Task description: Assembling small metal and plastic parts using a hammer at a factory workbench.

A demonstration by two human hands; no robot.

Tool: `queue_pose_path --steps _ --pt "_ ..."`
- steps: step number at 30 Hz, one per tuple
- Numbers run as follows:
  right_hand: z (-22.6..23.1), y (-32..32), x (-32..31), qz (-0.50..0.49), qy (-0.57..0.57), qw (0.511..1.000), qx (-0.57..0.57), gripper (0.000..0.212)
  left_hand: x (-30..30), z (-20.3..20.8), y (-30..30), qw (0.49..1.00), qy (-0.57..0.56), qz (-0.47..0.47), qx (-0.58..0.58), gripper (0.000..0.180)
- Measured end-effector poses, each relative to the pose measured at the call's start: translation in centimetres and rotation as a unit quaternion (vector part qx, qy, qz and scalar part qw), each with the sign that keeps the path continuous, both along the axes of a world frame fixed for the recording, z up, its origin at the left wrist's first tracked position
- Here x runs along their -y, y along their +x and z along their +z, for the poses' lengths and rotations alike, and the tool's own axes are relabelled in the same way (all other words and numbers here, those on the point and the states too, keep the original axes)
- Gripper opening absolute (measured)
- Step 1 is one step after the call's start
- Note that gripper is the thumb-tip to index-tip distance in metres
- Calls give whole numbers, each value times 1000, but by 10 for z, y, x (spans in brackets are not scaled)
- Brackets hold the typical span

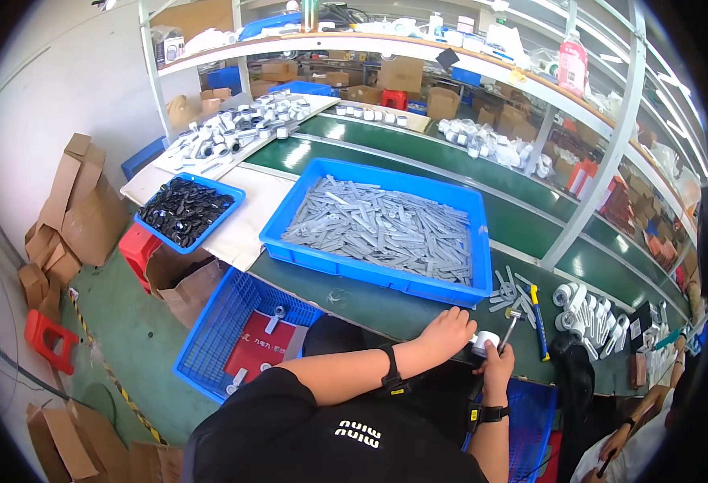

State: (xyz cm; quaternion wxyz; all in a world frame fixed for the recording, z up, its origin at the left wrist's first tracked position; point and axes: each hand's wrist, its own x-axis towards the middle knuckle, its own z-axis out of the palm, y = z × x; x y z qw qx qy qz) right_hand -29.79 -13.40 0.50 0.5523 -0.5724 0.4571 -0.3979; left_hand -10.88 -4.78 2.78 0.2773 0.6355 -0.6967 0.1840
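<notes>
My right hand (496,369) is closed around a small hammer (512,324) with a metal shaft, its head pointing up and away from me. A white round part (484,344) with a grey end sits between my two hands, close to the right thumb. Just left of it, my left hand (448,332) has its fingers curled at the bench edge, below the blue tray's corner; what they grip, if anything, is hidden. The large blue tray (370,278) holds a heap of flat grey strips (378,225). More loose strips (509,291) lie beside it.
A yellow-and-black handled tool (539,322) lies right of the loose strips. Further right are white handled parts (586,314) and another person's arm (652,398). At left stand a small tray of black pieces (189,211) and a blue crate (201,354). A shelf (386,44) spans above.
</notes>
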Motion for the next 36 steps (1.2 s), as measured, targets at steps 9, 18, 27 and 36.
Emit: queue_pose_path --steps 9,18,27,36 --pt "-3 -2 0 8 -7 1000 -3 24 5 -2 14 999 30 -35 13 17" --pt "-11 -4 -3 -1 -37 999 -11 22 2 -2 17 994 82 -60 -26 34" --pt "-3 -12 -4 -1 -23 1000 -9 26 1 9 14 992 71 -86 -56 17" --pt "5 -7 -7 -19 -8 999 -34 35 6 15 18 988 108 -107 -36 22"
